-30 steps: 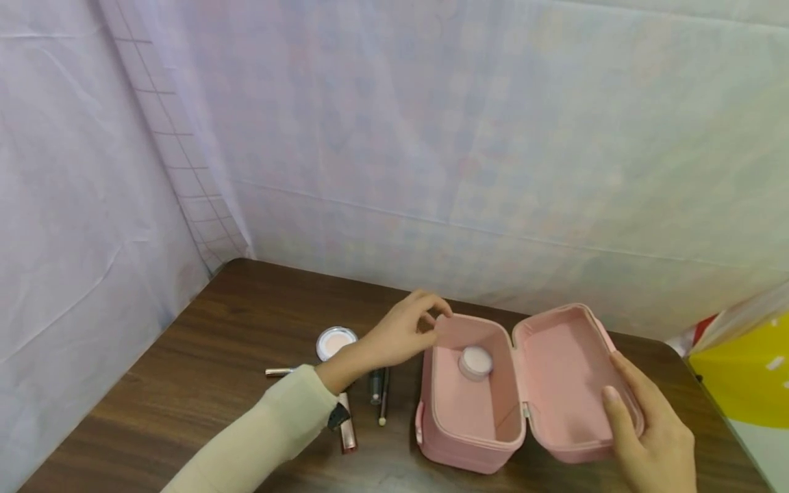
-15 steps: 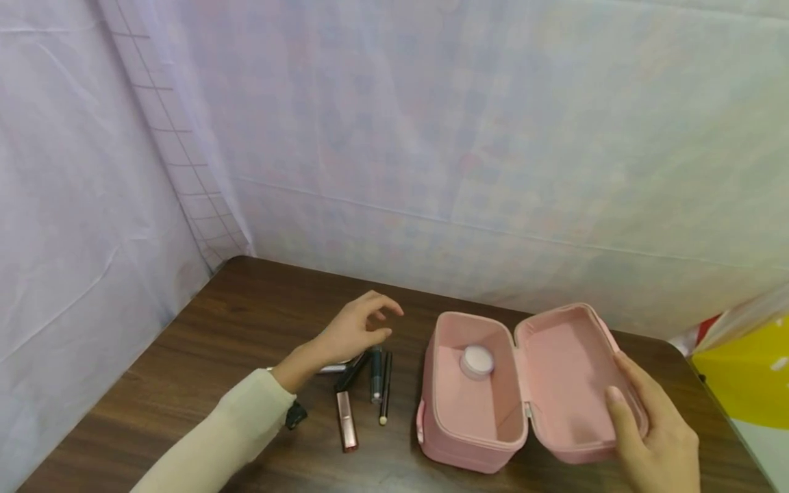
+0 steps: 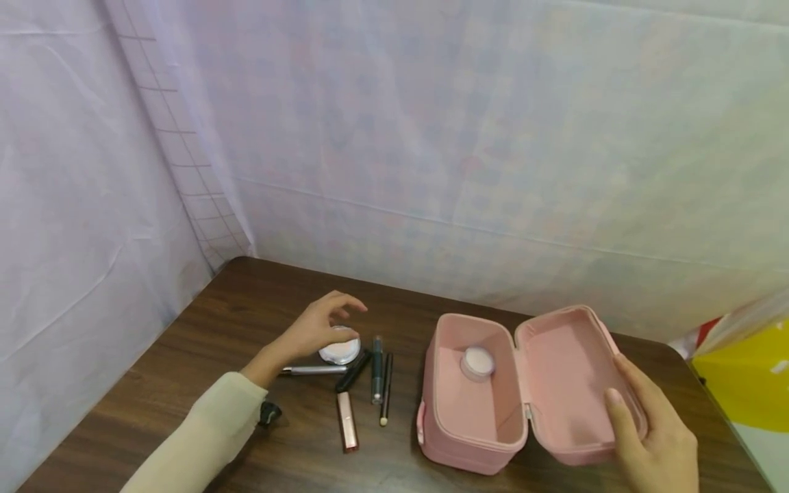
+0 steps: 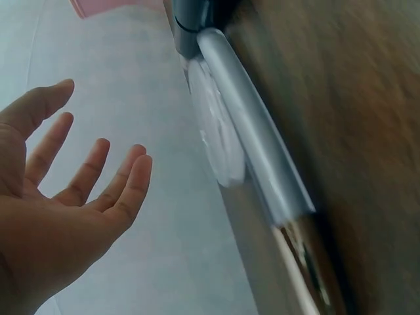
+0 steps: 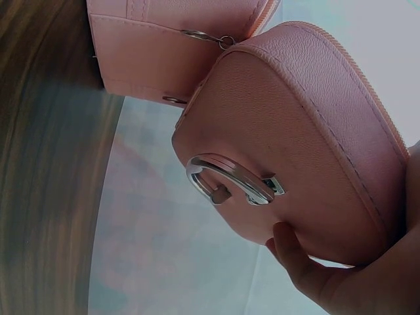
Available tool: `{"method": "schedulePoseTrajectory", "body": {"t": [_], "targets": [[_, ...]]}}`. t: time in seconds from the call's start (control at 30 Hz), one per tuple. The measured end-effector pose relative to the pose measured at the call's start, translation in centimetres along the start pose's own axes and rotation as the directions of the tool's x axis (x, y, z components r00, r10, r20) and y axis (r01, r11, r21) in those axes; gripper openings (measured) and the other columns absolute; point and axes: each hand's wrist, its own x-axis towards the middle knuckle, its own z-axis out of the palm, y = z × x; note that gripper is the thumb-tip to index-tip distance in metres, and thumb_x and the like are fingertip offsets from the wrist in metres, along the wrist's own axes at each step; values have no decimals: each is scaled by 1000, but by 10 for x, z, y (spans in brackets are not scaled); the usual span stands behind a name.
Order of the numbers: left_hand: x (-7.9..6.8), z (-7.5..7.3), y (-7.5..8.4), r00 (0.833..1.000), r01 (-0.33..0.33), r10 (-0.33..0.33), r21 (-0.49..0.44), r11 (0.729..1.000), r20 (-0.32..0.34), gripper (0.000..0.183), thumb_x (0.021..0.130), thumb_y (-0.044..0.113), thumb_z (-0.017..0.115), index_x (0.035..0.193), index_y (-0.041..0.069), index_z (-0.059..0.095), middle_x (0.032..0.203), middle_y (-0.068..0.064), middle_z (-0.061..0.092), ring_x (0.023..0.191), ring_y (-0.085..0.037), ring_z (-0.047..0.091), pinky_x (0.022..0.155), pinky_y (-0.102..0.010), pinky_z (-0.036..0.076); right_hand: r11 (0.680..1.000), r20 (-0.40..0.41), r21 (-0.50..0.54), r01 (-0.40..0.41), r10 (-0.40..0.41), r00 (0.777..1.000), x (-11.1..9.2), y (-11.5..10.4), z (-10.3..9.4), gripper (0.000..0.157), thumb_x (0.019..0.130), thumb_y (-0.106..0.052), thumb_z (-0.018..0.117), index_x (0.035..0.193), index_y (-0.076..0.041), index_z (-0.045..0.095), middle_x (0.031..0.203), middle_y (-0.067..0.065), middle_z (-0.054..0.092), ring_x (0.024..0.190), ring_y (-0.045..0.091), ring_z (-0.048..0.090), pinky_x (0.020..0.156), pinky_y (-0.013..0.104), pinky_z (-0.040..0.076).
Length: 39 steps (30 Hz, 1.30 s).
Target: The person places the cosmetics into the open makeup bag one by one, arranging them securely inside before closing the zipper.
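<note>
My left hand [image 3: 317, 325] hovers over the round white compact [image 3: 340, 350], fingers spread and loosely bent with nothing between them. In the left wrist view the compact [image 4: 215, 125] lies beside a silver pen-like tube [image 4: 252, 125], apart from the fingers. My right hand [image 3: 656, 424] grips the outer edge of the lid [image 3: 570, 376] of a pink cosmetic case [image 3: 471, 462], thumb inside it. From the right wrist view, fingers touch the lid's outer face near a metal handle [image 5: 230, 176]. Inside the standing case sits a small round jar [image 3: 477, 361] with a pale top.
Between the left hand and the case lie a dark green tube [image 3: 377, 370], a slim dark stick with a pale tip [image 3: 386, 390], a short black stick [image 3: 354, 372] and a rose-gold lipstick tube [image 3: 348, 421]. A white curtain [image 3: 431, 137] hangs behind the brown table [image 3: 185, 383].
My left hand has moved left, from the case's rim to above the compact, its fingers holding nothing. The right hand keeps the lid held in about the same place.
</note>
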Motion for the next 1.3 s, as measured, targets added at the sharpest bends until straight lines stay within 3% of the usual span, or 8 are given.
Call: {"method": "schedulePoseTrajectory", "body": {"t": [0.3,0.63,0.73,1.0,1.3], "targets": [[-3,-9,-23,1000,-20,20,22,1000,15,48,75,3,78,119,4,60,119,-14,52,108,-42,51,86,-51,47,999,16,-19,-27,28,999,1,0,1,45,90,-16,65,133,-29,58,129,-28,49,102,-21,37,88,5,25],[-1,-10,-36,988,46,-51,36,998,147,60,69,-8,76,125,6,58,127,-16,47,119,-42,45,91,-53,44,999,22,-21,-25,25,999,0,1,2,45,90,-16,65,133,-28,58,129,-29,48,103,-21,36,89,4,25],[-1,-10,-40,981,55,-59,28,998,184,63,69,-8,78,126,6,57,128,-16,46,116,-39,46,90,-51,44,999,20,-23,-32,33,999,1,1,2,45,90,-15,65,133,-28,58,129,-30,48,104,-20,37,89,5,25],[0,-9,-47,956,-19,-20,132,991,291,73,66,1,82,133,10,53,131,-15,43,115,-36,41,89,-53,40,998,29,-40,-44,45,999,1,2,1,45,91,-18,64,134,-30,57,131,-28,48,104,-20,36,89,5,24],[2,-9,-51,925,10,-41,85,996,378,89,63,-4,82,142,10,43,135,-17,40,118,-39,39,93,-58,36,998,17,-26,-50,50,999,0,1,0,45,90,-18,64,133,-29,58,130,-27,49,103,-19,38,88,5,26]]}}
